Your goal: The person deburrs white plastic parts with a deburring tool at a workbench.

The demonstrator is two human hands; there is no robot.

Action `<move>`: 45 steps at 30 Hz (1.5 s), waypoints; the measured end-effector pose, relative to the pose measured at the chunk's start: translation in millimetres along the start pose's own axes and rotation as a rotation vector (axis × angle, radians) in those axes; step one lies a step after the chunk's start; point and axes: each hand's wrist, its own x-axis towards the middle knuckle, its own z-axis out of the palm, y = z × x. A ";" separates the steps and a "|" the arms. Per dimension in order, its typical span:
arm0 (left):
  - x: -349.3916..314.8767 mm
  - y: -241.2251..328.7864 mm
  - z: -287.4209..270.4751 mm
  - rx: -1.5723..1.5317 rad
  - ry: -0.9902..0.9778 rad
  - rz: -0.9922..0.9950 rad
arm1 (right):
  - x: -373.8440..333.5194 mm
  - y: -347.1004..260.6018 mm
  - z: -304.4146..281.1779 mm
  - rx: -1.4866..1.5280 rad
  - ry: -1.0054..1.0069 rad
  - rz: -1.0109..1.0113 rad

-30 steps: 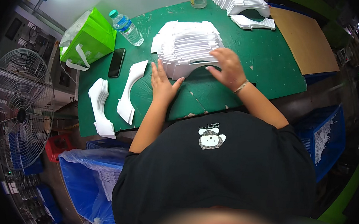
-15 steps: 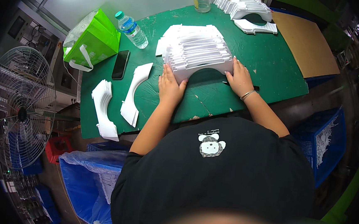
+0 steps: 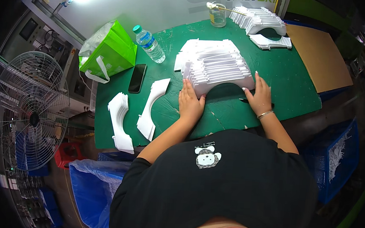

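A row of several white curved plastic pieces (image 3: 221,68) stands nested on the green table in front of me. My left hand (image 3: 190,101) rests against the row's near left end, fingers stretched out. At the near right end is my right hand (image 3: 260,96), fingers spread, with thumb and fingertips close to the edge; whether they touch it I cannot tell. A slim dark tool (image 3: 243,100) lies partly beneath my right hand. To the left lie a small stack of white curved pieces (image 3: 118,120) and another curved white piece or pieces (image 3: 152,107).
A black phone (image 3: 137,78), a water bottle (image 3: 149,44) and a green bag (image 3: 115,52) stand or lie at the left. Far right are a glass jar (image 3: 218,17), more white pieces (image 3: 261,21) and a cardboard sheet (image 3: 319,60). Blue bins (image 3: 336,160) flank the table.
The whole view has shifted, so the table appears lower and further right. My right fingers sit slightly looser at the row's right end; my left hand stays against the left end.
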 end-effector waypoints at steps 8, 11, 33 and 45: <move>-3.0 17.5 -22.7 -0.021 0.232 0.097 | -40.6 22.0 -39.2 0.149 -0.150 -0.168; -2.5 17.1 -19.8 -0.029 0.246 0.049 | -43.1 21.7 -37.7 0.095 -0.157 -0.188; -38.7 50.8 -82.9 -0.754 0.285 0.091 | -48.8 47.5 -58.6 0.447 0.080 -0.152; -46.9 104.3 -102.6 -1.604 0.149 -0.184 | -19.6 -1.6 -109.4 1.188 -0.640 0.263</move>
